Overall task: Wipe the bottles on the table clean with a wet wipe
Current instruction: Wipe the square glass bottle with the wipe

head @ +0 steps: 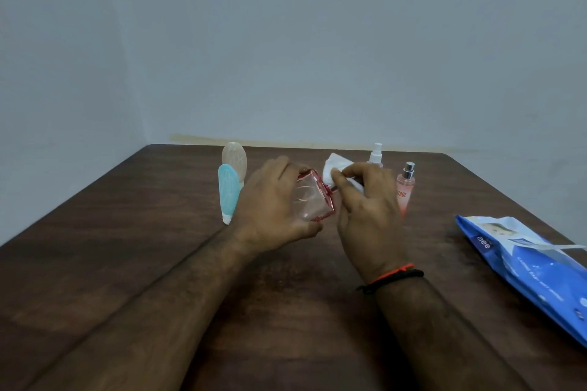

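My left hand (273,200) grips a clear pink rectangular bottle (313,197), tilted on its side above the dark wooden table (127,232). My right hand (370,206) pinches a white wet wipe (333,168) against the bottle's top end. A light blue soft bottle (229,192) stands cap down just left of my left hand, with a translucent one (235,159) behind it. A white-capped spray bottle (376,154) and a slim pink spray bottle (405,189) stand behind my right hand, partly hidden by it.
A blue pack of wet wipes (527,267) lies at the table's right edge, its flap lifted. A plain pale wall rises behind the table's far edge. Both forearms stretch across the near half of the table.
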Available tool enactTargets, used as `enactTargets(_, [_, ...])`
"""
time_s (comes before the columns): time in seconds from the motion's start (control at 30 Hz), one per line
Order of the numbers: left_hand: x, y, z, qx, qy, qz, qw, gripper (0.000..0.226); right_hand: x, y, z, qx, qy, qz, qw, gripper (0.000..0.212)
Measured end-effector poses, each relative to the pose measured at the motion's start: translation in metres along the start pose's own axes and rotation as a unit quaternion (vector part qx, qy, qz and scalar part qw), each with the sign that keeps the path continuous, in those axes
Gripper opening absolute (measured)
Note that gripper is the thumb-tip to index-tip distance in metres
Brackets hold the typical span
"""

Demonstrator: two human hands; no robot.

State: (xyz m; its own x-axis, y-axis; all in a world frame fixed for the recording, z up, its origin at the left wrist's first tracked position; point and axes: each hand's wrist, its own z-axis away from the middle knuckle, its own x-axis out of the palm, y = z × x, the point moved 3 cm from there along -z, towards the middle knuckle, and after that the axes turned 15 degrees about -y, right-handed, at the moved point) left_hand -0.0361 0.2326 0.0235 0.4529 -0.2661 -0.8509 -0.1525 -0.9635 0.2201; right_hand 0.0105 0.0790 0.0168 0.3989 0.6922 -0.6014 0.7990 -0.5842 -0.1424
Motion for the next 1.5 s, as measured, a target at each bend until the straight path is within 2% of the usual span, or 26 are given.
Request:
enactTargets(0.1, [-0.001, 0.005, 0.001, 0.02, 0.023, -0.107, 0.994, 0.08, 0.0, 0.011, 0.002, 0.044, 0.022, -0.019, 0.999, 0.038])
enactTargets(0.17, [-0.002, 0.008, 0.001, 0.03, 0.043, -0.132, 0.99, 0.074, 0.001, 0.007, 0.003, 0.031, 0.014, -0.025, 0.999, 0.038])
enactTargets(0.33, [0.0, 0.005, 0.0, 0.019, 0.071, -0.14, 0.987, 0.068, 0.009, -0.011, 0.004, -0.031, -0.052, -0.061, 0.996, 0.031])
enactTargets(0.53, [-0.004, 0.001, 0.002, 0.018, 0.054, -0.158, 0.986, 0.078, 0.002, 0.01, 0.005, 0.05, 0.015, -0.065, 0.997, 0.029])
enactTargets(0.67, [0.003, 0.007, 0.0, 0.038, 0.039, -0.185, 0.981, 0.072, 0.004, 0.004, 0.004, 0.023, -0.011, -0.052, 0.998, 0.026])
enactTargets(0.77, [0.005, 0.004, 0.0, 0.033, 0.051, -0.17, 0.984, 0.067, 0.009, -0.007, 0.006, -0.025, -0.048, -0.067, 0.996, 0.021])
enactTargets(0.83, [0.001, 0.001, 0.001, 0.022, 0.062, -0.155, 0.986, 0.066, 0.008, -0.005, 0.007, -0.027, -0.047, -0.076, 0.996, 0.022])
enactTargets(1.03, [-0.007, 0.002, 0.003, -0.019, 0.066, -0.12, 0.99, 0.08, 0.0, 0.01, 0.006, 0.05, 0.038, -0.082, 0.995, 0.025])
enactTargets(1.13, [-0.007, 0.002, 0.004, -0.034, 0.065, -0.092, 0.993, 0.08, -0.003, 0.003, 0.007, 0.016, 0.054, -0.101, 0.993, 0.029])
enactTargets(1.27, [-0.003, 0.004, 0.005, -0.023, 0.064, -0.082, 0.994, 0.078, 0.002, -0.005, 0.005, -0.019, 0.018, -0.09, 0.996, 0.028])
enactTargets(1.5, [0.001, 0.007, 0.004, -0.003, 0.047, -0.084, 0.995, 0.085, -0.001, 0.014, 0.004, 0.055, 0.067, -0.101, 0.991, 0.032])
